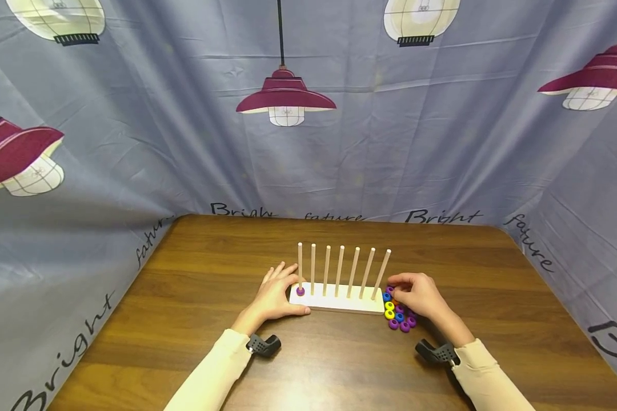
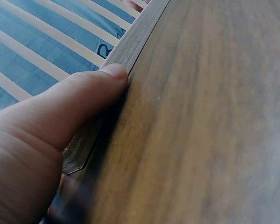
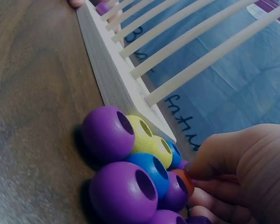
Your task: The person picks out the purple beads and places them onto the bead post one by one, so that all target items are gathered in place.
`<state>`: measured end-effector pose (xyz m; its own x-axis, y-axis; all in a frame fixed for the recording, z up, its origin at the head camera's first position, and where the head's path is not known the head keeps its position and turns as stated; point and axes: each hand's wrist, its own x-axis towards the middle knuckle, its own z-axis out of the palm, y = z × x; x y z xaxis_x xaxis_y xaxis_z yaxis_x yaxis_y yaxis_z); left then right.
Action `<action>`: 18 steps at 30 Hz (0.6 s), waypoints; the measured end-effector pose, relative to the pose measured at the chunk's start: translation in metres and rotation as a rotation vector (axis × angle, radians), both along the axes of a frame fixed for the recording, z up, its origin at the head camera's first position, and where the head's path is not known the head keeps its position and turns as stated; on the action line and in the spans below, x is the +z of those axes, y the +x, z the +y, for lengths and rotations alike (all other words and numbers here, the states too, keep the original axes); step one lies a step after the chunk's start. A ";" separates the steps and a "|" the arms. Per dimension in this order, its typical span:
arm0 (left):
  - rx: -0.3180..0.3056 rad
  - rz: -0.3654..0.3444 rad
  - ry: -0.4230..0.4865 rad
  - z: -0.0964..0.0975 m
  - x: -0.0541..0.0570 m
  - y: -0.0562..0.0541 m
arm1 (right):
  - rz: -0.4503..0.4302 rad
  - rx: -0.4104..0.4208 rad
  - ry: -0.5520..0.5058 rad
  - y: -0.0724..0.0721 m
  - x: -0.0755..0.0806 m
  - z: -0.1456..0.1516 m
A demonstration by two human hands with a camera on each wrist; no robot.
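Observation:
A pale wooden peg board (image 1: 336, 298) with several upright pegs stands on the table, a purple bead (image 1: 300, 291) round the foot of its leftmost peg. My left hand (image 1: 276, 298) grips the left end of the base, thumb along the front edge and fingers spread behind. In the left wrist view, the thumb (image 2: 91, 91) presses that edge. Beside the base's right end, my right hand (image 1: 419, 294) reaches into loose beads, thumb and curled fingers at an orange bead (image 3: 184, 181); I cannot tell whether they pinch it. Purple, yellow and blue beads (image 3: 149, 172) lie close by.
The brown wooden table (image 1: 226, 245) extends around the board. A grey-blue curtain (image 1: 308, 165) printed with lamps and lettering hangs behind and along both sides. Black wrist cameras (image 1: 264, 346) sit at both cuffs.

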<state>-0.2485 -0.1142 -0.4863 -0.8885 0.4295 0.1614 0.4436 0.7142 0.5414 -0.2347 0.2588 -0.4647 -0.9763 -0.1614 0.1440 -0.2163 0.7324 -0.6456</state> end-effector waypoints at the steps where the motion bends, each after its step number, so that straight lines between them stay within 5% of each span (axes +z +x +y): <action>1: -0.001 -0.001 -0.004 0.000 0.000 0.000 | 0.000 0.000 0.000 0.000 0.000 0.000; 18: -0.007 0.014 0.002 0.000 0.003 0.001 | 0.059 0.057 0.028 0.000 -0.006 0.001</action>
